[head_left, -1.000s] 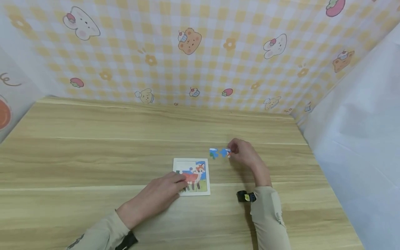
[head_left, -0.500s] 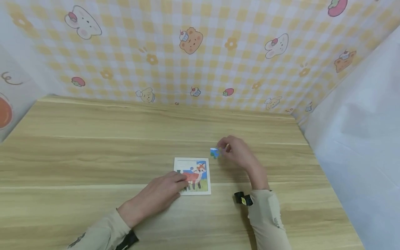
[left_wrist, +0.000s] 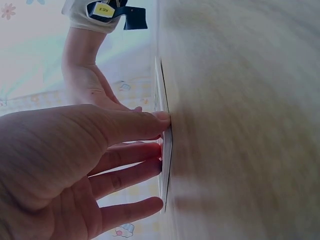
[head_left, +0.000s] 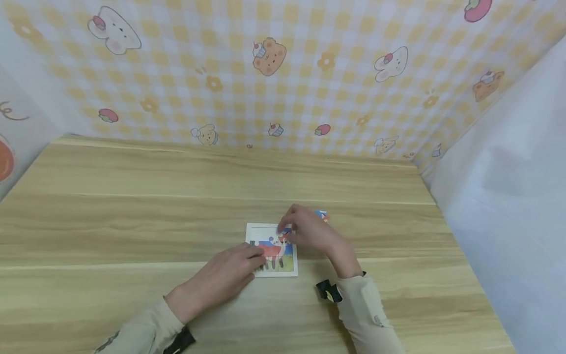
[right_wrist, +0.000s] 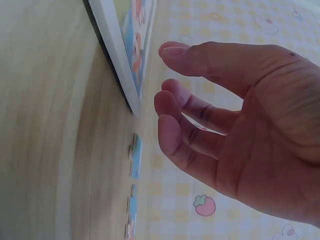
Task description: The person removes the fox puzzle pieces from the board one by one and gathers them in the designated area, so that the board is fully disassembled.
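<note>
A white-framed puzzle board (head_left: 295,268) with a fox picture lies flat on the table; its upper left part is bare white. My left hand (head_left: 221,275) rests on the board's left side, fingers on the picture and thumb at the edge, as the left wrist view (left_wrist: 60,170) also shows. Above the board's upper right corner is my right hand (head_left: 309,231). In the right wrist view my right hand (right_wrist: 250,120) has thumb and fingers apart, with nothing between them. Two puzzle pieces lie beyond the board, a blue one (right_wrist: 136,157) and another (right_wrist: 132,207); the head view shows only one (head_left: 321,215).
A wood-grain table (head_left: 155,211) carries everything. Behind it stands a yellow checked cloth (head_left: 239,93) with cartoon animals, and a white sheet (head_left: 504,187) hangs at the right. Black straps are at both sleeves.
My right hand has moved left, from beside the loose pieces to over the board's upper right corner. The right-hand piece has come back into view. My left hand has stayed on the board.
</note>
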`<state>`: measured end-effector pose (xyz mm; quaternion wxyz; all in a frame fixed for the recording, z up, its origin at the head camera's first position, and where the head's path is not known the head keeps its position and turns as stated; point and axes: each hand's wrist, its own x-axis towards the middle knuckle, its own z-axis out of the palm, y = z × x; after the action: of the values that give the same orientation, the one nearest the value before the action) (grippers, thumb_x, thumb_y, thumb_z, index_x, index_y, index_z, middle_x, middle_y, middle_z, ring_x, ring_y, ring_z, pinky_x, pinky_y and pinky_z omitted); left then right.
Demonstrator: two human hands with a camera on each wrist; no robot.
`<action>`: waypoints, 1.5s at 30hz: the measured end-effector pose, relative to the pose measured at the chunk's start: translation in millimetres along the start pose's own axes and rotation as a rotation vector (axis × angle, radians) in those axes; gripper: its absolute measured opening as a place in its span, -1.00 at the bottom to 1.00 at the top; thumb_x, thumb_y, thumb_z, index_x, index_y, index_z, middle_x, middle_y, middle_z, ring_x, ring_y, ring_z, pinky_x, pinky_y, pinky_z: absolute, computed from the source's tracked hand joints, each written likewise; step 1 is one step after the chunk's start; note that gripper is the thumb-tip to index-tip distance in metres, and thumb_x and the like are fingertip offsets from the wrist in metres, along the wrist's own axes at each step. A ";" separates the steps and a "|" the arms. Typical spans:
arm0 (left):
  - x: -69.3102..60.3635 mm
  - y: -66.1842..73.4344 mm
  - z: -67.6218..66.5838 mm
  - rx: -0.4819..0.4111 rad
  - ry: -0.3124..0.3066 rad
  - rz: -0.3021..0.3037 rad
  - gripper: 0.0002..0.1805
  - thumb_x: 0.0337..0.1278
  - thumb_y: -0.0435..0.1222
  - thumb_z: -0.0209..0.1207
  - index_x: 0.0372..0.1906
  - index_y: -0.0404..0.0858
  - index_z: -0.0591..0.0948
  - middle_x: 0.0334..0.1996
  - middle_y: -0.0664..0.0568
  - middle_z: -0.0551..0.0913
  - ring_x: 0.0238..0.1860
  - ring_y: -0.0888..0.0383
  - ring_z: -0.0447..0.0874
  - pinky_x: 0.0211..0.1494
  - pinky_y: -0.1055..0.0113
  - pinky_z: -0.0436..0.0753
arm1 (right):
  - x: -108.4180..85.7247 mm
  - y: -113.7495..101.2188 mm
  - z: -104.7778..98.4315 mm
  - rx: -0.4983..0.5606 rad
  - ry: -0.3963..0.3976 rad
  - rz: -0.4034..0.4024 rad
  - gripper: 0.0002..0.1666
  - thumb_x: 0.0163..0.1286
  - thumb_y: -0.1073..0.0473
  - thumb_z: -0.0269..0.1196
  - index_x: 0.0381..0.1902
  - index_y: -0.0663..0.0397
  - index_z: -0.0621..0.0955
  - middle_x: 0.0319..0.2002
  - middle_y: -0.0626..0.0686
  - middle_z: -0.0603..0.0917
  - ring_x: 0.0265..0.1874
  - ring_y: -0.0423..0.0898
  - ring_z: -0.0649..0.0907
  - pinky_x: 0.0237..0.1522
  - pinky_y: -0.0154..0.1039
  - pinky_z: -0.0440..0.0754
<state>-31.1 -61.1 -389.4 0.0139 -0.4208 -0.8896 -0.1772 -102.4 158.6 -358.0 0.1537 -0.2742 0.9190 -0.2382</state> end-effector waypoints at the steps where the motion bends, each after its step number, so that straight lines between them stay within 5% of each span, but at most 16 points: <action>1: 0.2 -0.2 0.2 0.004 0.005 0.004 -0.69 -0.05 -0.38 0.30 -0.10 -0.27 0.64 -0.06 -0.06 0.60 -0.07 0.07 0.55 -0.06 0.23 0.57 | 0.3 -0.3 0.8 -0.002 -0.007 -0.009 -0.83 0.16 0.34 0.29 -0.29 0.04 0.70 -0.24 -0.04 0.54 -0.30 -0.12 0.52 -0.26 -0.27 0.51; 14: 0.5 -1.2 1.5 0.003 0.020 0.007 -0.69 -0.06 -0.39 0.30 -0.11 -0.28 0.64 -0.06 -0.07 0.60 -0.05 0.07 0.55 -0.04 0.23 0.56 | 3.2 1.3 8.8 -0.027 -0.048 -0.048 -0.77 0.13 0.45 0.23 -0.31 0.06 0.66 -0.33 -0.02 0.52 -0.39 -0.18 0.49 -0.33 -0.34 0.50; 21: -0.1 -0.4 1.4 -0.022 0.007 -0.007 -0.64 -0.08 -0.39 0.32 -0.06 -0.26 0.62 -0.10 0.00 0.57 -0.10 0.13 0.52 -0.11 0.28 0.57 | 1.9 1.0 10.8 -0.007 -0.059 0.002 -0.79 0.14 0.42 0.26 -0.32 0.01 0.64 -0.30 -0.04 0.45 -0.40 -0.18 0.47 -0.34 -0.34 0.49; 33: -0.8 -1.4 2.7 -0.005 -0.002 0.009 -0.64 -0.04 -0.37 0.30 -0.04 -0.27 0.61 -0.07 -0.02 0.55 -0.08 0.11 0.49 -0.10 0.27 0.57 | 2.6 -1.8 11.3 -0.078 -0.029 -0.005 -0.79 0.12 0.40 0.28 -0.32 -0.01 0.64 -0.29 -0.06 0.48 -0.29 -0.11 0.39 -0.26 -0.27 0.43; 40: -0.4 -1.4 2.3 -0.013 -0.029 -0.009 -0.62 -0.02 -0.35 0.29 -0.01 -0.26 0.61 -0.02 -0.05 0.55 -0.02 0.08 0.51 -0.06 0.24 0.57 | 2.9 -1.8 10.2 -0.032 -0.023 0.112 -0.65 0.12 0.39 0.29 -0.09 0.13 0.58 -0.12 0.00 0.48 -0.20 -0.11 0.48 -0.13 -0.26 0.49; 45: -0.2 -0.9 1.6 -0.007 -0.029 -0.007 -0.61 -0.02 -0.34 0.29 0.00 -0.26 0.61 -0.01 -0.05 0.55 0.00 0.07 0.51 -0.05 0.23 0.56 | 2.2 -0.2 9.6 0.009 -0.005 0.164 -0.68 0.11 0.40 0.31 -0.13 0.18 0.59 -0.08 0.02 0.44 -0.19 -0.09 0.47 -0.14 -0.26 0.50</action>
<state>-31.5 -61.3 -391.2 -0.0011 -0.4200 -0.8906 -0.1742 -100.1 153.8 -366.3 0.1761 -0.1980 0.9369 -0.2281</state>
